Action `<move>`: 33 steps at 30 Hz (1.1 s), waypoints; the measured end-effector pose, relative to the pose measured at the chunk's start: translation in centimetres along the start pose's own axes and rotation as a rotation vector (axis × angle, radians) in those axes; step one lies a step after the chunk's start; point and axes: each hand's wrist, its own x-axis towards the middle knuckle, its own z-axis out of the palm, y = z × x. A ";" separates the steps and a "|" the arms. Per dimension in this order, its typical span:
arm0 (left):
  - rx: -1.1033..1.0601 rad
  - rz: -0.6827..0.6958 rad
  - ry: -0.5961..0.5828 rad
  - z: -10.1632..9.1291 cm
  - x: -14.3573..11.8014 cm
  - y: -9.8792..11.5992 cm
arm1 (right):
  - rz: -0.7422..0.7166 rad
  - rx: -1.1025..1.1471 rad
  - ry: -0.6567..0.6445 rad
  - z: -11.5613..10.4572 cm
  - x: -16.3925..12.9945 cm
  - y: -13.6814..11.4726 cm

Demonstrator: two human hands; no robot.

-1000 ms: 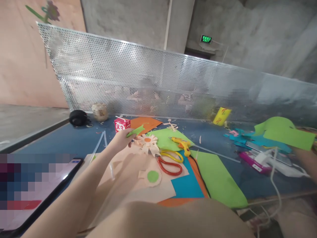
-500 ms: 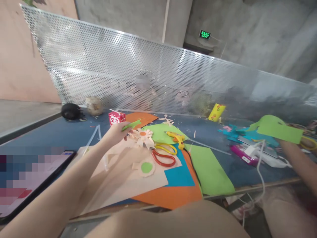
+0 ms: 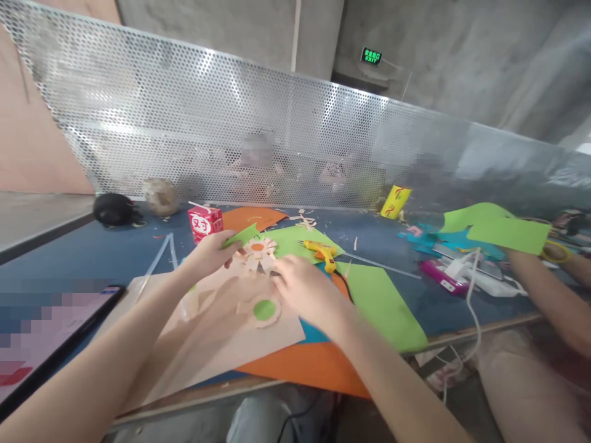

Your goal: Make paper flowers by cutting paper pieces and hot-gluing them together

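My left hand [image 3: 213,251] is closed on a small cut piece of green paper [image 3: 244,235], pinched between thumb and fingers. My right hand [image 3: 299,286] is closed over the scissors, whose coloured handles it hides; a bit of dark blade [image 3: 273,273] shows at the fingertips. Between my hands lies a pale paper flower [image 3: 257,248] with an orange centre. Closer to me, a second pale paper round with a green centre [image 3: 265,310] rests on the large pale sheet [image 3: 207,344].
A yellow glue gun [image 3: 323,251] lies beyond my right hand, its black cord trailing over a green sheet [image 3: 388,301]. A red drink carton [image 3: 204,223] stands behind my left hand. At left lies a phone [image 3: 60,344]. A co-worker's arm [image 3: 540,289] holds green paper beside a power strip [image 3: 443,278].
My right hand has come in from out of view and covers the scissors. My left hand keeps the green paper piece. The view has shifted slightly.
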 end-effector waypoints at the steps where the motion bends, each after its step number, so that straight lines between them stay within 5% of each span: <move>1: -0.008 0.000 -0.008 0.1 0.0 0.1 | 0.051 -0.059 -0.022 0.1 0.5 0.8; 4: -0.012 -0.011 -0.011 0.2 -0.2 0.3 | 0.142 -0.153 -0.085 1.0 1.4 2.9; 9: 0.003 -0.042 -0.010 0.0 -0.6 0.8 | 0.092 -0.207 -0.100 2.1 1.9 3.2; 18: -0.094 -0.036 0.076 0.3 -0.3 0.4 | 0.125 -0.179 -0.015 0.6 2.7 4.5; 21: -0.293 -0.046 0.112 -0.1 -0.3 0.5 | 0.240 -0.018 0.055 -0.5 2.7 5.8; 24: -0.499 -0.053 0.141 -0.5 -0.4 0.8 | 0.248 0.196 -0.007 -1.8 3.4 6.8; 29: -0.826 -0.157 0.081 -0.7 -0.8 1.5 | 0.205 1.161 -0.301 -1.4 6.0 5.9; 33: -0.992 -0.208 0.022 -0.9 -1.2 2.3 | 0.094 1.152 -0.148 0.5 6.2 5.0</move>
